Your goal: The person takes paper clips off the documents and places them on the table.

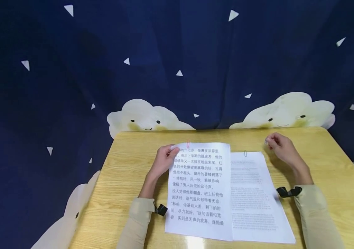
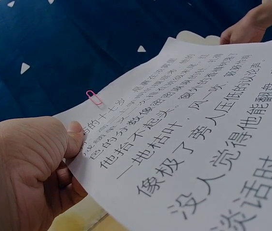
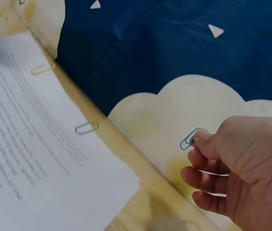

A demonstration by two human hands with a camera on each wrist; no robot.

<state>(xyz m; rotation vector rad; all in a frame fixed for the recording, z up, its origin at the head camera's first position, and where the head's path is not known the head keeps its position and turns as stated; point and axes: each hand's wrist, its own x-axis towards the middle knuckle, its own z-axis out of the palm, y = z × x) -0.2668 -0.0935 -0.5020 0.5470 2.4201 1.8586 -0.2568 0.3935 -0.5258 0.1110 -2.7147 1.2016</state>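
My left hand pinches the upper left corner of a white sheet printed with large Chinese characters, thumb on its face. A pink paper clip sits on that sheet's top edge. Between the thumb and forefinger of my right hand is a blue paper clip, held in the air beyond the second paper's top right corner. This second paper, with small print, lies on the table, partly covered by the first. On its top edge are a green paper clip and a yellow paper clip.
The wooden table extends left and right of the papers. Behind its far edge hangs a dark blue curtain with white triangles and smiling clouds. Black straps circle both wrists.
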